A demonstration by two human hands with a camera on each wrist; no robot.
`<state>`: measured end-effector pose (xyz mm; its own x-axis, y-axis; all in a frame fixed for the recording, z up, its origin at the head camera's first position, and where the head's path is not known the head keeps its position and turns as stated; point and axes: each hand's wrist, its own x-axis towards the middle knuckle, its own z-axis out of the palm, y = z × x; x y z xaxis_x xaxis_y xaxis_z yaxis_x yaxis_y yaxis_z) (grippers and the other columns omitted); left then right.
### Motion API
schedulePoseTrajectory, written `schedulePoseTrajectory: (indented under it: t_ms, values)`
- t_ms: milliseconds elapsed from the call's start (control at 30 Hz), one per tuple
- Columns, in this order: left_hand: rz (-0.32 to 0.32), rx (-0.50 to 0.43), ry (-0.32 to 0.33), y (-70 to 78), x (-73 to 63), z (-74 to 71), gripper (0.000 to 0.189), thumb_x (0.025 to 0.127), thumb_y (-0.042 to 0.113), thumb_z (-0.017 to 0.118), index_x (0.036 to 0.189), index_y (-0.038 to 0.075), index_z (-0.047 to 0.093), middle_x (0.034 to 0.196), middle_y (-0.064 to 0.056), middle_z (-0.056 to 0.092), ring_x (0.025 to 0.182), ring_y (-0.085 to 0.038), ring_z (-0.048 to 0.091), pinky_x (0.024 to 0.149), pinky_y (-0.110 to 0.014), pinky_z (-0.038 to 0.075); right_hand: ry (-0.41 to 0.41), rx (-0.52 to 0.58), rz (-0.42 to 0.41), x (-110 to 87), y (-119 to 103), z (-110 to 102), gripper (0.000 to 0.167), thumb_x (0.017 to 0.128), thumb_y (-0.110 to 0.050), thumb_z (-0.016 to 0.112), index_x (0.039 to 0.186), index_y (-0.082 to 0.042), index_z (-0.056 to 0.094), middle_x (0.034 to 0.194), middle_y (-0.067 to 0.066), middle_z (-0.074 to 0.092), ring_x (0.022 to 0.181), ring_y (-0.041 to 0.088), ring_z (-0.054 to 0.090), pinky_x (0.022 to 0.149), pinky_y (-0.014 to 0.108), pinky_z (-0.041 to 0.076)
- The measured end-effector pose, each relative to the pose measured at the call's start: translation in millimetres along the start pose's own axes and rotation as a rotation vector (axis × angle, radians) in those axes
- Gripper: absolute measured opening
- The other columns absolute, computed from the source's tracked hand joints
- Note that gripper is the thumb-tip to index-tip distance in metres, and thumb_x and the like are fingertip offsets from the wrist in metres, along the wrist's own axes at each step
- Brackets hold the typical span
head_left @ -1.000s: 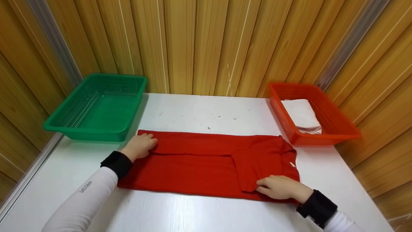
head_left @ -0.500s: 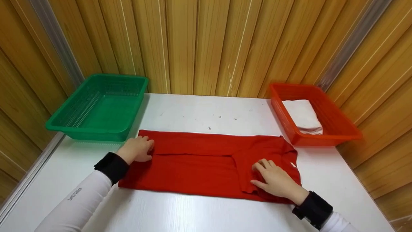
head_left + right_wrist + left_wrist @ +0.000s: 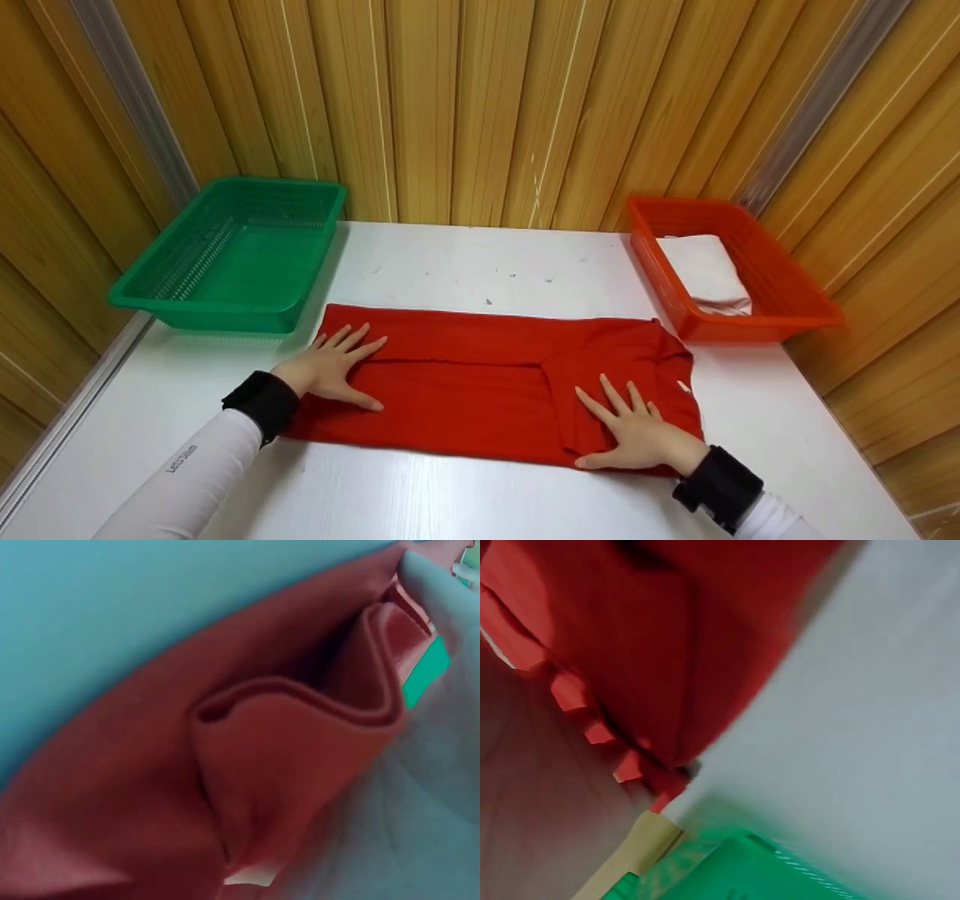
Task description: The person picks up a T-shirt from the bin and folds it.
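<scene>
A red short-sleeved shirt point(image 3: 465, 405) lies lengthwise across the white table, one side folded over and a sleeve laid back toward the near edge. On its left end my left hand point(image 3: 334, 369) rests with fingers spread. My right hand point(image 3: 634, 431) lies spread over the sleeve at the right end, thumb by the near edge. In the left wrist view, the shirt's red cloth point(image 3: 630, 637) shows beyond the palm point(image 3: 547, 787). Raised folds of the shirt point(image 3: 292, 742) stand beside my right palm point(image 3: 405, 817) in the right wrist view.
A green basket point(image 3: 210, 304) stands at the back left. At the back right is an orange basket point(image 3: 757, 324) holding a folded white cloth point(image 3: 705, 271). Wood-patterned panels point(image 3: 487, 112) rise behind and beside the white table point(image 3: 450, 262).
My right hand has let go of the sleeve edge and spread out over it. The left hand's fingers have straightened and fanned out on the shirt's left end.
</scene>
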<state>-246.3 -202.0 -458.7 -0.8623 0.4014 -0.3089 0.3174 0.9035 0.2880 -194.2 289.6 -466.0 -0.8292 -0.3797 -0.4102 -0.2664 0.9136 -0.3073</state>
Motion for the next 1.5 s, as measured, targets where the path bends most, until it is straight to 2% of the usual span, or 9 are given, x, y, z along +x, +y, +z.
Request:
schedulePoseTrajectory:
  t_ms: [233,533,667,833,1000,1133,1233,1367,1500]
  values:
    - [0.024,0.019,0.012,-8.4,3.8,1.7,0.115,0.079,0.076,0.067,0.166,0.021,0.015,0.175,-0.016,0.004,0.159,-0.049,0.002,0.126,-0.071,0.003,0.006,-0.033,-0.007,0.4,-1.7,4.6,0.119,0.077,-0.077,0.071,0.166,-0.026,0.01,0.173,0.022,-0.005,0.152,0.065,-0.003,0.114,0.085,0.007]
    - [0.045,0.012,0.037,-11.8,9.2,3.0,0.116,0.079,0.078,0.066,0.166,0.02,0.015,0.174,-0.018,0.003,0.159,-0.05,0.0,0.126,-0.071,-0.001,0.019,-0.022,-0.001,5.8,1.2,3.5,0.117,0.079,-0.078,0.067,0.166,-0.025,0.01,0.173,0.022,-0.007,0.153,0.064,-0.005,0.115,0.085,0.002]
    - [0.025,0.004,0.043,-14.6,12.2,3.4,0.117,0.078,0.079,0.065,0.166,0.02,0.015,0.174,-0.018,0.003,0.159,-0.05,-0.001,0.125,-0.072,-0.001,0.008,0.024,0.012,14.6,3.0,-2.1,0.106,0.085,-0.08,0.057,0.166,-0.027,0.013,0.174,0.02,-0.008,0.154,0.062,-0.009,0.116,0.083,-0.003]
    - [-0.03,-0.004,0.039,-15.6,17.4,2.3,0.118,0.077,0.083,0.062,0.166,0.022,0.013,0.175,-0.017,0.001,0.159,-0.05,-0.001,0.125,-0.072,-0.001,0.019,0.071,0.002,38.2,15.4,-10.4,0.091,0.093,-0.08,0.041,0.166,-0.032,0.014,0.174,0.018,-0.01,0.154,0.059,-0.016,0.116,0.08,-0.012]
    - [-0.048,-0.028,0.042,-18.2,34.3,2.8,0.121,0.076,0.089,0.057,0.166,0.024,0.01,0.174,-0.02,-0.002,0.157,-0.053,-0.004,0.124,-0.073,-0.007,0.07,0.038,-0.027,67.8,36.2,-21.2,0.085,0.097,-0.077,0.035,0.165,-0.035,0.01,0.174,0.017,-0.012,0.154,0.059,-0.018,0.116,0.079,-0.015]
    - [-0.096,-0.039,0.026,-15.6,50.4,2.4,0.125,0.073,0.092,0.054,0.167,0.024,0.007,0.174,-0.019,-0.006,0.158,-0.051,-0.007,0.125,-0.07,-0.01,0.084,-0.008,-0.036,92.0,54.5,-35.2,0.082,0.097,-0.077,0.034,0.165,-0.038,0.007,0.174,0.014,-0.012,0.155,0.056,-0.017,0.118,0.078,-0.013]
    - [-0.144,-0.031,0.003,-14.7,65.0,3.7,0.127,0.072,0.095,0.051,0.166,0.027,0.0,0.175,-0.014,-0.011,0.16,-0.047,-0.01,0.127,-0.068,-0.011,0.098,-0.004,-0.05,105.2,63.5,-46.8,0.076,0.101,-0.07,0.036,0.165,-0.037,0.011,0.174,0.016,-0.01,0.154,0.059,-0.015,0.117,0.079,-0.014]
    - [-0.183,-0.035,-0.008,-13.7,78.6,0.0,0.126,0.073,0.092,0.053,0.166,0.027,-0.001,0.174,-0.015,-0.012,0.159,-0.047,-0.012,0.125,-0.069,-0.011,0.126,-0.006,-0.031,120.5,64.7,-57.6,0.067,0.105,-0.055,0.035,0.165,-0.034,0.015,0.175,0.016,-0.006,0.154,0.061,-0.012,0.118,0.077,-0.016]
    - [-0.205,-0.044,0.016,-16.9,90.5,-1.6,0.127,0.072,0.094,0.051,0.166,0.026,0.001,0.174,-0.016,-0.012,0.159,-0.049,-0.011,0.124,-0.072,-0.011,0.158,-0.071,0.037,135.2,55.0,-66.4,0.063,0.106,-0.047,0.033,0.165,-0.03,0.017,0.174,0.019,0.001,0.155,0.061,-0.006,0.12,0.076,-0.014]
